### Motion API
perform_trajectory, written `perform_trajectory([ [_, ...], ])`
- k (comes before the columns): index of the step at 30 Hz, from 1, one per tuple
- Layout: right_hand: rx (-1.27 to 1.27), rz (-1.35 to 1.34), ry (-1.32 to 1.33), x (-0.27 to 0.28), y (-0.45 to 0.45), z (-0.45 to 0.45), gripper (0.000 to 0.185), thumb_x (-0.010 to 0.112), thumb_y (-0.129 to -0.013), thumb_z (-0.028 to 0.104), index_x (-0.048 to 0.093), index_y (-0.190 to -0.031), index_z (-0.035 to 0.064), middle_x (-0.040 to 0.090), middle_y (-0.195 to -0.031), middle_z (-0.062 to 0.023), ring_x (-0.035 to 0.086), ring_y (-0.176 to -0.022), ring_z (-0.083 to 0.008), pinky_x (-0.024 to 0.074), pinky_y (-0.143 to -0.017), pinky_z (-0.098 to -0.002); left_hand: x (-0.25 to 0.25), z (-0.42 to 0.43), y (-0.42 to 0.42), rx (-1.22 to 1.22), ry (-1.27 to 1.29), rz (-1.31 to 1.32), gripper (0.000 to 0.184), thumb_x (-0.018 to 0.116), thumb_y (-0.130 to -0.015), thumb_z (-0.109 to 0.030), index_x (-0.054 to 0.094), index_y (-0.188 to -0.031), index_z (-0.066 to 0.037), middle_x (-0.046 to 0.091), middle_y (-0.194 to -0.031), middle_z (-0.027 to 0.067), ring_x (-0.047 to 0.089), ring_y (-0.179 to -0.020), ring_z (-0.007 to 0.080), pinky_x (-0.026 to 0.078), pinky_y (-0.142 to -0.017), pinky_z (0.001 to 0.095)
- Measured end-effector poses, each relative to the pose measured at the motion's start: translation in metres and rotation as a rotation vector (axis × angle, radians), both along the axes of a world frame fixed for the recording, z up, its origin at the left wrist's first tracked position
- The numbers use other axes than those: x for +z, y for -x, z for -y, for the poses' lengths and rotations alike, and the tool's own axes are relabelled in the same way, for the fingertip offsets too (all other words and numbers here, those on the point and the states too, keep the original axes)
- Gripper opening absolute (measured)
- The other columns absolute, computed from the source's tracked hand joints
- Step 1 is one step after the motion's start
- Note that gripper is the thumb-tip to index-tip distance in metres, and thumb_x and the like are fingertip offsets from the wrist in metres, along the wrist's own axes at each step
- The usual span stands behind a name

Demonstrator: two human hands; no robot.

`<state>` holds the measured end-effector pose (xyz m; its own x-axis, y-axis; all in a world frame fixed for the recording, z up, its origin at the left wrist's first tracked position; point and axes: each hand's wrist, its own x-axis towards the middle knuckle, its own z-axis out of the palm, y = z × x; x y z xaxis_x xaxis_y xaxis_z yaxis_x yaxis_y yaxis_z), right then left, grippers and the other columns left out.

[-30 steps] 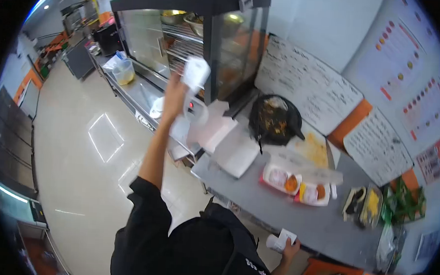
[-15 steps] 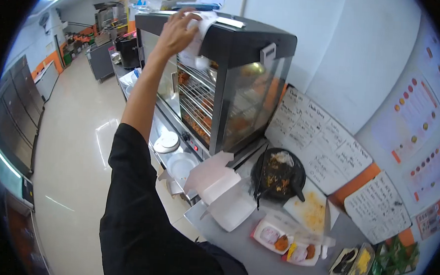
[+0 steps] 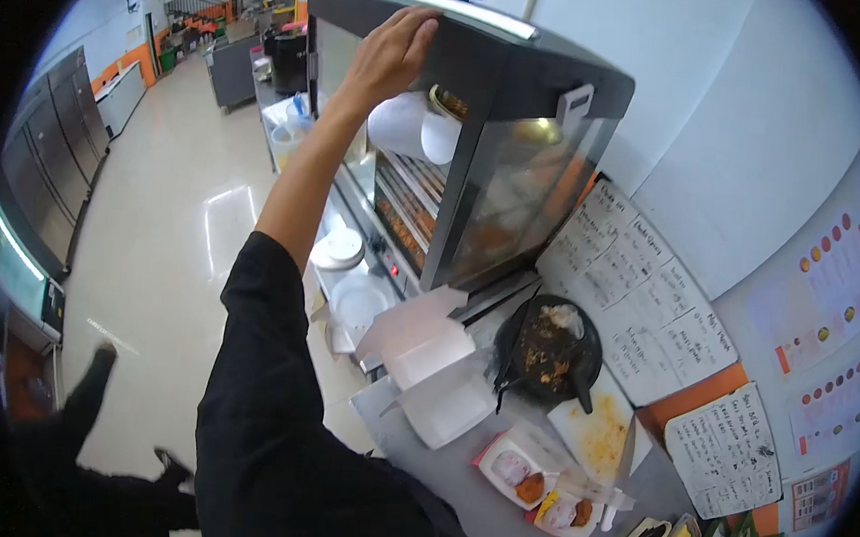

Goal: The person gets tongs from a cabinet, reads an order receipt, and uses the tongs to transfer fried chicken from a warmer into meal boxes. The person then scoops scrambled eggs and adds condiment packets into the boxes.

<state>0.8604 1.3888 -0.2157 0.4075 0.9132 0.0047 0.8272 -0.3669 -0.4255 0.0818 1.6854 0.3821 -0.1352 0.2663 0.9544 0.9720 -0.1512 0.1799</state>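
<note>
My left hand [image 3: 394, 58] rests at the top front edge of a dark glass-sided food warmer [image 3: 480, 62], fingers extended together over the edge. Just below the palm hangs a curled white paper [image 3: 405, 126], in front of the racks; its upper end is hidden behind my hand and wrist. Food shows on the lower racks [image 3: 399, 209] behind it. My right hand is out of view.
On the grey counter are an open white box [image 3: 447, 406], a black pan [image 3: 552, 348], a stained cutting board [image 3: 596, 438] with a knife, and two food boxes [image 3: 512, 467]. Whiteboards [image 3: 635, 260] lean on the wall. Another person's dark clothing [image 3: 70, 464] shows at lower left.
The white paper now hangs lower on the warmer's front and is more curled. My hand stays at the top edge while the view shifts. A person in dark clothing appears at lower left.
</note>
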Motion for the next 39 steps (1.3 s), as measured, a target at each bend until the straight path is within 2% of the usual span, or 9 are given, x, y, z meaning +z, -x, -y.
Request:
perform_trajectory([
  [5, 0.023, -0.023, 0.033, -0.011, -0.054, 0.009, 0.047, 0.063, -0.083, 0.022, 0.050, -0.120, -0.0041, 0.054, -0.117, -0.0236, 0.052, -0.108, -0.0338, 0.0433, -0.092, -0.0417, -0.104, -0.030, -0.006, 0.378, -0.322, 0.244, 0.054, 0.048, -0.094, -0.037, 0.039, -0.138, -0.007, 0.040, -0.140, 0.0221, 0.032, -0.132, 0.0398, 0.023, -0.110, 0.0431],
  [7, -0.057, 0.021, 0.055, -0.040, -0.064, -0.002, 0.044, 0.061, -0.083, 0.010, 0.048, -0.121, -0.0055, 0.054, -0.120, -0.0229, 0.052, -0.111, -0.0324, 0.0450, -0.090, -0.0401, -0.194, -0.011, 0.026, 0.333, -0.366, 0.783, 0.067, 0.057, -0.087, -0.041, 0.039, -0.137, -0.002, 0.041, -0.137, 0.0277, 0.036, -0.130, 0.0383, 0.026, -0.109, 0.0434],
  [11, -0.243, -0.148, 0.022, -0.014, -0.043, -0.003, 0.036, 0.061, -0.084, 0.009, 0.052, -0.116, -0.0049, 0.055, -0.117, -0.0226, 0.055, -0.107, -0.0332, 0.0471, -0.086, -0.0395, -0.389, 0.037, 0.071, 0.324, 0.519, 1.307, 0.103, 0.067, -0.068, -0.064, 0.035, -0.138, 0.003, 0.041, -0.137, 0.0281, 0.039, -0.129, 0.0387, 0.033, -0.106, 0.0431],
  [13, -0.236, -0.132, 0.023, 0.003, -0.027, -0.010, 0.035, 0.061, -0.084, 0.010, 0.053, -0.115, -0.0045, 0.056, -0.116, -0.0224, 0.056, -0.106, -0.0330, 0.0472, -0.086, -0.0396, -0.471, 0.022, 0.090, 0.317, 0.759, 1.064, 0.107, 0.069, -0.066, -0.064, 0.031, -0.140, 0.002, 0.041, -0.137, 0.0285, 0.040, -0.128, 0.0400, 0.035, -0.105, 0.0422],
  [23, 0.085, 0.075, 0.254, 0.070, 0.020, -0.017, 0.029, 0.060, -0.086, 0.013, 0.056, -0.109, -0.0027, 0.059, -0.108, -0.0214, 0.059, -0.099, -0.0321, 0.0477, -0.084, -0.0397, -0.469, 0.042, 0.076, 1.129, 0.348, 0.854, 0.059, 0.064, -0.076, -0.026, 0.044, -0.128, -0.007, 0.040, -0.130, 0.0206, 0.033, -0.124, 0.0396, 0.029, -0.101, 0.0528],
  [27, 0.324, 0.065, 0.503, 0.115, 0.060, -0.017, 0.027, 0.060, -0.086, 0.015, 0.057, -0.107, -0.0020, 0.061, -0.105, -0.0210, 0.060, -0.097, -0.0318, 0.0479, -0.083, -0.0398, -0.523, 0.136, 0.065, 0.848, 0.236, 1.038, 0.052, 0.061, -0.079, -0.023, 0.045, -0.125, -0.004, 0.043, -0.126, 0.0212, 0.036, -0.123, 0.0378, 0.028, -0.103, 0.0491],
  [32, 0.697, -0.001, 0.860, 0.162, 0.149, -0.037, 0.025, 0.060, -0.087, 0.017, 0.059, -0.104, -0.0012, 0.063, -0.101, -0.0205, 0.062, -0.094, -0.0313, 0.0481, -0.082, -0.0398, -0.664, 0.373, -0.128, 0.842, 0.556, 1.355, 0.038, 0.057, -0.084, -0.017, 0.053, -0.118, 0.001, 0.058, -0.113, 0.0222, 0.054, -0.108, 0.0358, 0.042, -0.095, 0.0442],
  [36, 0.995, -0.078, 0.983, 0.191, 0.282, -0.056, 0.023, 0.060, -0.088, 0.018, 0.060, -0.102, -0.0005, 0.064, -0.098, -0.0201, 0.063, -0.091, -0.0310, 0.0483, -0.081, -0.0399, -0.561, 0.457, -0.207, 0.359, 0.625, 2.021, 0.022, 0.057, -0.091, -0.010, 0.059, -0.109, 0.000, 0.065, -0.100, 0.0081, 0.060, -0.095, 0.0151, 0.047, -0.086, 0.0284],
  [39, 1.261, -0.334, 0.763, 0.174, 0.442, -0.045, 0.021, 0.061, -0.087, 0.020, 0.060, -0.095, -0.0001, 0.065, -0.089, -0.0220, 0.065, -0.082, -0.0372, 0.0492, -0.069, -0.0417, -0.505, 0.454, -0.176, -0.069, 0.595, 2.167, 0.039, 0.064, -0.090, -0.025, 0.055, -0.120, -0.001, 0.063, -0.109, 0.0099, 0.057, -0.106, 0.0165, 0.043, -0.093, 0.0298],
])
